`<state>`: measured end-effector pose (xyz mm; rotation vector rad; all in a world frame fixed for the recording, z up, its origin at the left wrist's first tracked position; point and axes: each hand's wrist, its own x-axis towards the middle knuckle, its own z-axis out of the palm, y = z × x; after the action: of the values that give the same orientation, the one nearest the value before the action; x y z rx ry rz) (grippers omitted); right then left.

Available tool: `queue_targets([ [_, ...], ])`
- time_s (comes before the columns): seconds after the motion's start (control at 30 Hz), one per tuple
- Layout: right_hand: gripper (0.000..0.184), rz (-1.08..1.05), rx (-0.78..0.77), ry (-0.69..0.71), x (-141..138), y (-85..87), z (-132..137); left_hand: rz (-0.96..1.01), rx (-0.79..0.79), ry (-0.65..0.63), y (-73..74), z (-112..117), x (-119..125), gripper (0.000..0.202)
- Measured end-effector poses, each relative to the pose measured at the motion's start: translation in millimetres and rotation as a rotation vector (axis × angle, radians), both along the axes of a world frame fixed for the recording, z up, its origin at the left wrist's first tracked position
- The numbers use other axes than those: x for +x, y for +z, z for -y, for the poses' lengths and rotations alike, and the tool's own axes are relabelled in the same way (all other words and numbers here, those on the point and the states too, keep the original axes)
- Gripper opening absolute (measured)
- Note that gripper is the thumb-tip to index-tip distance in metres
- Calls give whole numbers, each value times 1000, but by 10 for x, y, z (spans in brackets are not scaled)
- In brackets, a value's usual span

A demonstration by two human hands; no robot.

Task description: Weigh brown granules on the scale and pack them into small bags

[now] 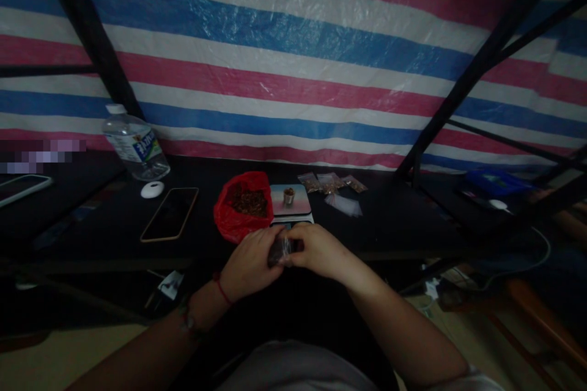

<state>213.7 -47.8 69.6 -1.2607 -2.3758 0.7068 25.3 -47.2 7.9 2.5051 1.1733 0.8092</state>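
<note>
Pinching a small clear pouch (280,250) between our left hand (250,269) and right hand (318,250) before the scale (293,211), we judge it light, soft, slippery; hold its edges

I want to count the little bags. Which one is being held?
The small clear bag, pinched between the left hand and right hand. The other filled bags lie untouched behind the scale.

Small packet (280,252) mostly hidden between both hands
</note>
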Motion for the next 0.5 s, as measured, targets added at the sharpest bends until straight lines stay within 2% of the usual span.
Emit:
queue_targets([
  [0.13,23,-100,-23,21,65,20,-59,47,-49,-46,1,-66,-51,56],
  [0.3,27,-145,-3,-7,9,-22,-45,133,-101,-52,72,-73,-68,58],
  [0.43,10,-270,52,-38,-31,47,-139,133,-210,-49,114,-79,-69,39],
  [0.5,15,-318,121,-112,-80,109,-302,70,-230,-78,122,-97,-93,28],
])
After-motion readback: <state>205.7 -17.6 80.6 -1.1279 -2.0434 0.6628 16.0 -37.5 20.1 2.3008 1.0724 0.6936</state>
